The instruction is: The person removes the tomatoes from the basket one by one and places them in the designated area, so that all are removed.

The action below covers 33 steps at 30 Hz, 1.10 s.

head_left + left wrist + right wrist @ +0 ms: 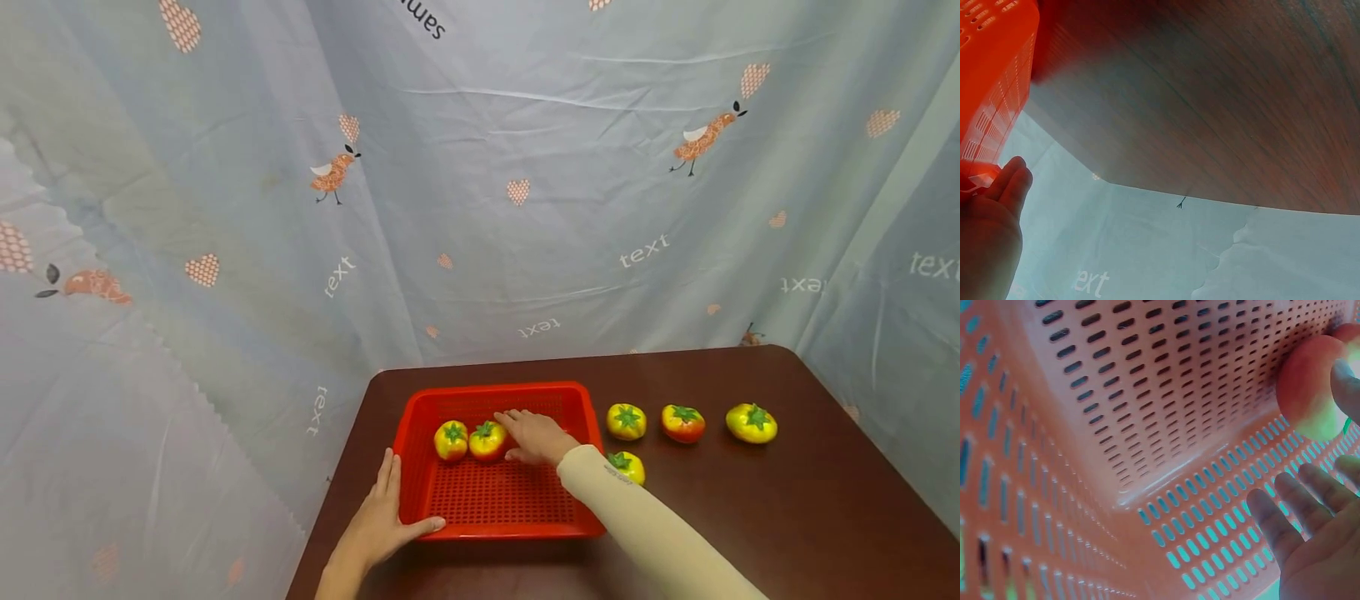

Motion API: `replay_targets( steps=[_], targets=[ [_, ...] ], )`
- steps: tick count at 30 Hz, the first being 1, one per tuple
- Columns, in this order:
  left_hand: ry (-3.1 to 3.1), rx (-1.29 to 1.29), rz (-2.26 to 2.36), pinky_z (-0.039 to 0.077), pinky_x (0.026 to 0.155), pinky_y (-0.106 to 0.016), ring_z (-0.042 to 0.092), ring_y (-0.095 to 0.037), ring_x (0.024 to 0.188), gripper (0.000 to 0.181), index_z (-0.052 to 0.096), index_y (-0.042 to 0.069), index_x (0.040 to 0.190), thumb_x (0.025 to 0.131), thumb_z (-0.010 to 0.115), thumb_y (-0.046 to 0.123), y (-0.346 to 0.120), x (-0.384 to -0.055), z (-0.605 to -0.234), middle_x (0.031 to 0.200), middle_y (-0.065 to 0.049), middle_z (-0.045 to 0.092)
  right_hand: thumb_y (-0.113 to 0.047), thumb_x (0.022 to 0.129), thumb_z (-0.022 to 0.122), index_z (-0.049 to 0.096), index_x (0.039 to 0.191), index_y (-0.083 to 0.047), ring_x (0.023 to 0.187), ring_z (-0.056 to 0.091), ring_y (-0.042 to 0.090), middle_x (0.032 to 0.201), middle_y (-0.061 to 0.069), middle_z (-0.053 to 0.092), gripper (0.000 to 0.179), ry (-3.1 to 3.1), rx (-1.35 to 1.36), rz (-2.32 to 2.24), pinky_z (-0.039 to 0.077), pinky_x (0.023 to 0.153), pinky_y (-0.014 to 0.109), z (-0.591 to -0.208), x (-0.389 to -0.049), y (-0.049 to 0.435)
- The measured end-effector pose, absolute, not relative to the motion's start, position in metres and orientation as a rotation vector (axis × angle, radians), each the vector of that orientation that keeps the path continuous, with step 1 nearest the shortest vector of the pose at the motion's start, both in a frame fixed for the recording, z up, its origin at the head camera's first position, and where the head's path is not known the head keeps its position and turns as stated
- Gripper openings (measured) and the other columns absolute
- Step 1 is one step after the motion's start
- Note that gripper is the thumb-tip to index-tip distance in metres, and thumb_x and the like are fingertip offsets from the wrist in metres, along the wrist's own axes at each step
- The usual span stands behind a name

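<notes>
In the head view, two yellow-and-red tomatoes with green leafy tops, a left one (451, 441) and a right one (487, 442), sit side by side in a red perforated plastic basket (498, 531). My right hand (534, 437) reaches into the basket beside the right tomato, fingers spread and fairly straight. In the right wrist view the thumb overlaps that tomato (1310, 387), and the fingers are apart from it; nothing is gripped. My left hand (378, 518) rests on the basket's near left corner, straight fingers along the side wall and thumb on the front rim.
More tomatoes lie on the dark brown table (757, 517) right of the basket: one (626, 422) near its rim, one (628, 468) partly behind the right sleeve, a redder one (682, 425) and one farther right (752, 423). A patterned grey-blue curtain (480, 217) hangs behind and at both sides.
</notes>
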<state>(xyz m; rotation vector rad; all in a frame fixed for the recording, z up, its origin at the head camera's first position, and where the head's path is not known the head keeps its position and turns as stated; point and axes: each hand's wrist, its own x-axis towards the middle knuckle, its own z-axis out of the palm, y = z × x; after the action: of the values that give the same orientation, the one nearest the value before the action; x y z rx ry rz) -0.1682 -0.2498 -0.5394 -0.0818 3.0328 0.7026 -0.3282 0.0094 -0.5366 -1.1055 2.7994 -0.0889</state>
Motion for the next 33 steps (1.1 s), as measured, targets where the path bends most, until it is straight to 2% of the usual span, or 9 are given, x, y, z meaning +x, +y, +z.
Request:
replay_targets(
  steps=[6, 10, 15, 23, 29, 33],
  targets=[
    [3.030, -0.090, 0.705, 0.041, 0.100, -0.065, 0.034, -0.054, 0.137, 0.126, 0.006, -0.001, 0.156, 0.073, 0.071, 0.068, -0.251, -0.168, -0.543, 0.164, -0.019, 0.001, -0.042, 0.092, 0.065, 0.034, 0.153, -0.019, 0.142, 0.039, 0.030, 0.157, 0.005, 0.036, 0.072, 2.746, -1.118, -0.141, 0.039, 0.112, 0.043, -0.531, -0.330, -0.005],
    [3.031, -0.084, 0.720, 0.040, 0.101, -0.066, 0.033, -0.054, 0.137, 0.126, 0.006, 0.000, 0.156, 0.073, 0.071, 0.068, -0.250, -0.167, -0.546, 0.165, -0.019, 0.002, -0.041, 0.092, 0.065, 0.044, 0.148, -0.018, 0.142, 0.040, 0.028, 0.154, 0.004, 0.041, 0.064, 2.749, -1.102, -0.112, 0.038, 0.114, 0.041, -0.532, -0.330, -0.017],
    [3.037, -0.073, 0.718, 0.040, 0.103, -0.064, 0.030, -0.051, 0.141, 0.126, 0.007, -0.001, 0.156, 0.072, 0.071, 0.069, -0.248, -0.167, -0.549, 0.165, -0.019, 0.000, -0.038, 0.091, 0.068, 0.052, 0.141, -0.016, 0.136, 0.047, 0.025, 0.146, 0.003, 0.050, 0.057, 2.782, -1.059, -0.077, 0.043, 0.109, 0.036, -0.542, -0.331, -0.028],
    [3.046, -0.066, 0.716, 0.040, 0.103, -0.063, 0.032, -0.051, 0.140, 0.127, 0.005, 0.000, 0.156, 0.073, 0.071, 0.069, -0.247, -0.169, -0.542, 0.165, -0.018, 0.001, -0.035, 0.093, 0.067, 0.047, 0.138, -0.015, 0.131, 0.050, 0.022, 0.144, 0.004, 0.047, 0.054, 2.821, -1.020, -0.062, 0.049, 0.102, 0.033, -0.549, -0.332, -0.033],
    [3.046, -0.076, 0.711, 0.040, 0.103, -0.064, 0.032, -0.051, 0.140, 0.126, 0.005, 0.000, 0.157, 0.073, 0.071, 0.068, -0.248, -0.172, -0.542, 0.165, -0.018, 0.000, -0.032, 0.095, 0.065, 0.040, 0.150, -0.021, 0.138, 0.043, 0.026, 0.151, 0.006, 0.040, 0.062, 2.797, -0.986, -0.110, 0.046, 0.106, 0.038, -0.549, -0.332, -0.031],
    [3.046, -0.077, 0.710, 0.040, 0.103, -0.065, 0.032, -0.052, 0.139, 0.126, 0.005, -0.001, 0.156, 0.073, 0.071, 0.068, -0.248, -0.172, -0.544, 0.165, -0.019, 0.000, -0.030, 0.096, 0.064, 0.039, 0.151, -0.021, 0.139, 0.042, 0.027, 0.150, 0.006, 0.040, 0.062, 2.791, -0.993, -0.119, 0.048, 0.104, 0.037, -0.550, -0.330, -0.030]
  ],
)
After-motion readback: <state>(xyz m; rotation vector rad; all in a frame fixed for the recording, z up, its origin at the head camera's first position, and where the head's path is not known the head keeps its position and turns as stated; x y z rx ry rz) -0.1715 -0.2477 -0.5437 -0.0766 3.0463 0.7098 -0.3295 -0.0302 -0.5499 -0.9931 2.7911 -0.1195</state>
